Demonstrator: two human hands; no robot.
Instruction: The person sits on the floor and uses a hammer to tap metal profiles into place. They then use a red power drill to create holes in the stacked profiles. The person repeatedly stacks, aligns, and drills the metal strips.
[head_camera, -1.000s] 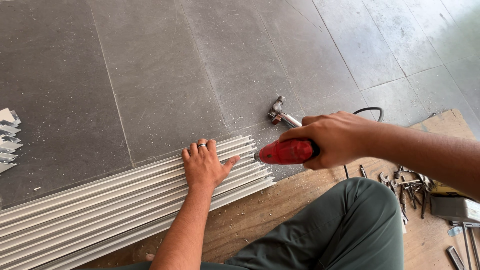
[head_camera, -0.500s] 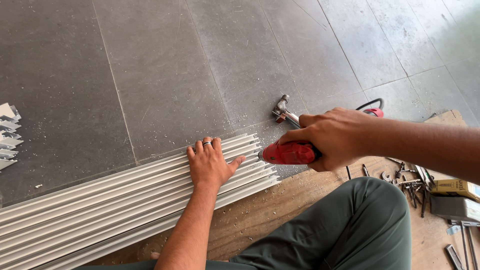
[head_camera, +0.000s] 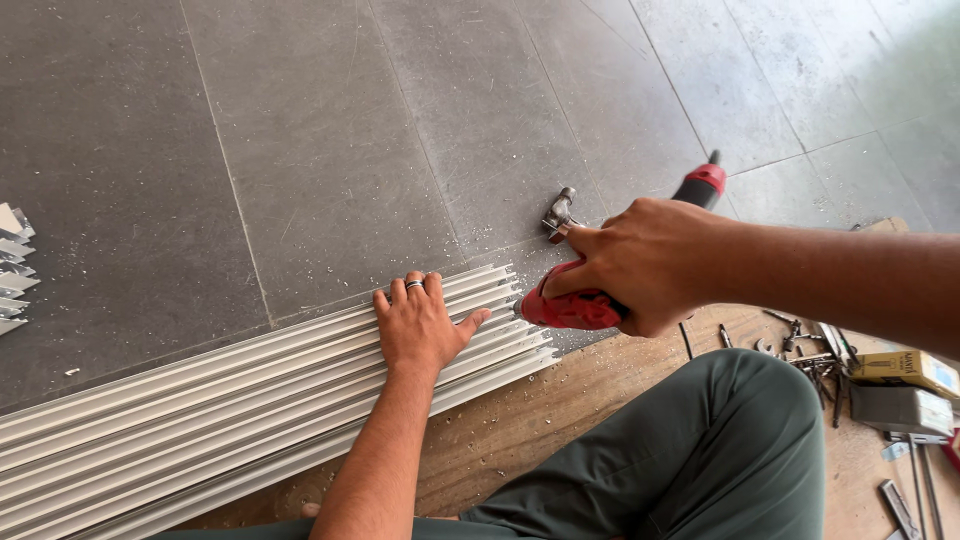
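Small metal fitting (head_camera: 558, 213) lies on the grey tiled floor (head_camera: 300, 130), just beyond the near ends of the profiles, with pale swarf scattered around it. Folded metal pieces (head_camera: 12, 265) sit at the left edge, well apart from the work. A plywood sheet (head_camera: 520, 430) under the person carries loose screws and bits (head_camera: 805, 350), a small yellow box (head_camera: 905, 368) and a grey metal case (head_camera: 900, 408) at right. A knee in green trousers (head_camera: 730, 440) occupies the lower foreground. Left hand (head_camera: 420, 325) lies open, palm flat on the bundle of white aluminium profiles (head_camera: 200, 410), which run across the floor toward lower left. Right hand (head_camera: 640, 265) is closed around a red power tool (head_camera: 575, 308), its nose at the profile ends; the tip is hidden.
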